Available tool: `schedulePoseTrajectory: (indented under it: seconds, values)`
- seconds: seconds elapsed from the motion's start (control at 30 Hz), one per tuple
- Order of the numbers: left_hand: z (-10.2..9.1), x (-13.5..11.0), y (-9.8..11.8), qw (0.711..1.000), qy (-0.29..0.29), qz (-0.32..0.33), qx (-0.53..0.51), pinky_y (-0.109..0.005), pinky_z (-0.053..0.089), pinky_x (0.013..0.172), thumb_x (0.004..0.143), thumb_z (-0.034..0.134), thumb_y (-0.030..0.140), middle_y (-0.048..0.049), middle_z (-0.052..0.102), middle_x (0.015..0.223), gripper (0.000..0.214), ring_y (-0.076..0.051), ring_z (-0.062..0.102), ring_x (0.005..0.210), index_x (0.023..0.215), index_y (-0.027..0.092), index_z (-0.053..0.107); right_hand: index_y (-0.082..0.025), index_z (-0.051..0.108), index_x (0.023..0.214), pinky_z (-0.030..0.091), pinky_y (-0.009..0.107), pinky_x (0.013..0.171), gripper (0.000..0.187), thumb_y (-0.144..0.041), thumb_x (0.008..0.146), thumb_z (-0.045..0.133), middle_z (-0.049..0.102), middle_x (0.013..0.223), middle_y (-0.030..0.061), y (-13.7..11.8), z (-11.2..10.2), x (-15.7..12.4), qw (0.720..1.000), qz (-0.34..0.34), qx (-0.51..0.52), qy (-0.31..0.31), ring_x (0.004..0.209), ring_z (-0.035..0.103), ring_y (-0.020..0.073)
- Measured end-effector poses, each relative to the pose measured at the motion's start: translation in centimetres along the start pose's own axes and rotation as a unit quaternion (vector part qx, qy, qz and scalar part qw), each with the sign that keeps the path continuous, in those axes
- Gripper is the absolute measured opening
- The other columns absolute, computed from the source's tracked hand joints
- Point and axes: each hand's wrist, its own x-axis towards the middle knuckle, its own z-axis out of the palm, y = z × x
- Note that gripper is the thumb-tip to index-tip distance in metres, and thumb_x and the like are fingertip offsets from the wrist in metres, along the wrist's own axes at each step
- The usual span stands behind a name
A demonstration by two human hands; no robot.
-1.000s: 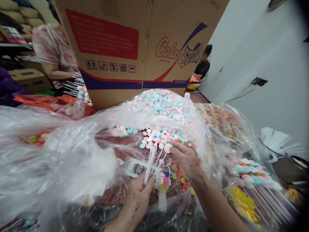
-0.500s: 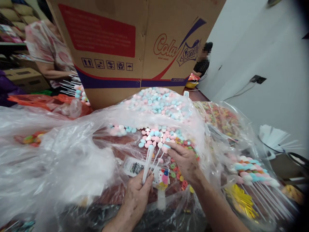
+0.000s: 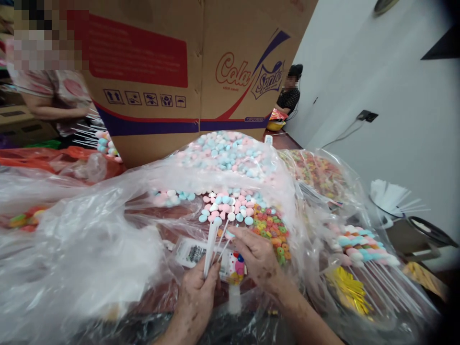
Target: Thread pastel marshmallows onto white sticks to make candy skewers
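Head view: left fingers (image 3: 213,275) grip white sticks (image 3: 210,247), right fingers (image 3: 243,237) pinch a partly hidden candy (image 3: 229,235).

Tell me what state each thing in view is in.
Left hand: closed around white sticks
White sticks: bunched
Right hand: pinching one pastel candy
Clear plastic: crumpled
Cardboard box: standing, top out of view
Ring candies: loose, clustered
Twisted candies: on sticks, side by side

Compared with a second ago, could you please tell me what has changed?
The right hand has drawn back from the loose candies, bringing its pinched candy nearer the left hand and uncovering colourful rings beyond it. The left hand still holds white sticks.
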Motion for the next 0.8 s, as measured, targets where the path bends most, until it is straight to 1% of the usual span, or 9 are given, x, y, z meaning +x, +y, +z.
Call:
schedulePoseTrajectory:
  seconds: [0.17,0.23,0.3,0.37,0.4,0.5,0.6,0.67,0.8]
  values:
    - [-0.4,0.2,0.2,1.0,0.006,0.007,0.015,-0.024,0.039,0.048,0.08,0.058,0.043,0.0033,0.055,0.05,0.031,-0.015,0.049,0.048,0.061,0.019,0.06,-0.024,0.071,0.116,0.054,0.028,0.088,0.032,-0.025,0.096,0.047,0.074,0.107,0.0055,-1.2,1.1,-0.7,0.996,-0.032,-0.012,-0.078,0.098,0.069,0.0171]
    - [-0.3,0.1,0.6,1.0,0.012,0.005,0.0,-0.024,0.04,0.048,0.08,0.059,0.043,0.0037,0.055,0.049,0.032,-0.015,0.05,0.048,0.057,0.02,0.057,-0.024,0.07,0.117,0.054,0.029,0.087,0.031,-0.029,0.096,0.047,0.074,0.11,0.0045,-1.0,-0.1,-0.3,0.997,0.007,-0.027,-0.079,0.098,0.069,0.0175]
    - [-0.2,0.0,1.0,1.0,0.013,-0.009,-0.018,-0.023,0.038,0.046,0.08,0.059,0.044,0.0048,0.053,0.047,0.033,-0.014,0.048,0.044,0.056,0.021,0.056,-0.024,0.069,0.116,0.053,0.029,0.086,0.03,-0.031,0.096,0.047,0.074,0.109,0.004,-0.1,-2.1,0.7,0.995,0.059,-0.08,-0.029,0.096,0.068,0.018]
    - [-0.2,0.0,1.2,1.0,0.011,-0.018,-0.021,-0.023,0.037,0.044,0.08,0.058,0.044,0.0053,0.051,0.046,0.034,-0.014,0.047,0.042,0.055,0.021,0.055,-0.021,0.069,0.111,0.049,0.031,0.088,0.03,-0.029,0.097,0.045,0.073,0.105,0.0059,1.2,-4.4,2.0,0.974,0.099,-0.2,0.028,0.098,0.066,0.0198]
    - [-0.2,-0.1,1.2,1.0,0.01,-0.015,-0.016,-0.023,0.037,0.045,0.08,0.058,0.043,0.0052,0.051,0.045,0.034,-0.013,0.047,0.043,0.054,0.021,0.054,-0.02,0.07,0.105,0.046,0.032,0.09,0.028,-0.027,0.096,0.044,0.073,0.103,0.0072,1.9,-5.3,2.6,0.956,0.106,-0.272,0.015,0.099,0.064,0.0211]
    - [-0.2,-0.1,1.0,1.0,0.003,0.001,-0.002,-0.022,0.037,0.046,0.082,0.056,0.04,0.0053,0.049,0.045,0.036,-0.013,0.046,0.043,0.051,0.021,0.052,-0.018,0.071,0.087,0.041,0.031,0.088,0.026,-0.021,0.095,0.046,0.07,0.094,0.0095,3.4,-6.4,4.1,0.89,0.124,-0.429,-0.094,0.096,0.06,0.0221]
    - [-0.1,-0.2,0.9,1.0,0.001,-0.009,-0.012,-0.022,0.032,0.041,0.083,0.054,0.042,0.0071,0.044,0.043,0.035,-0.011,0.039,0.039,0.055,0.021,0.054,-0.017,0.07,0.088,0.038,0.032,0.087,0.022,-0.019,0.093,0.048,0.069,0.098,0.0113,3.7,-5.4,4.7,0.84,0.129,-0.505,-0.152,0.096,0.058,0.0237]
    - [-0.1,-0.3,1.0,1.0,0.002,-0.015,-0.016,-0.022,0.029,0.04,0.083,0.053,0.042,0.0075,0.043,0.042,0.032,-0.011,0.038,0.038,0.059,0.021,0.057,-0.017,0.069,0.094,0.036,0.032,0.088,0.02,-0.016,0.091,0.049,0.068,0.103,0.0121,3.7,-4.6,4.8,0.831,0.12,-0.52,-0.158,0.098,0.057,0.0243]
    - [-0.2,-0.4,1.4,1.0,-0.002,-0.016,-0.007,-0.022,0.031,0.041,0.083,0.053,0.041,0.0068,0.045,0.044,0.029,-0.012,0.042,0.04,0.064,0.02,0.061,-0.014,0.065,0.095,0.034,0.03,0.085,0.022,-0.01,0.09,0.044,0.068,0.102,0.0125,4.0,-4.6,4.8,0.844,0.121,-0.5,-0.152,0.096,0.057,0.0226]
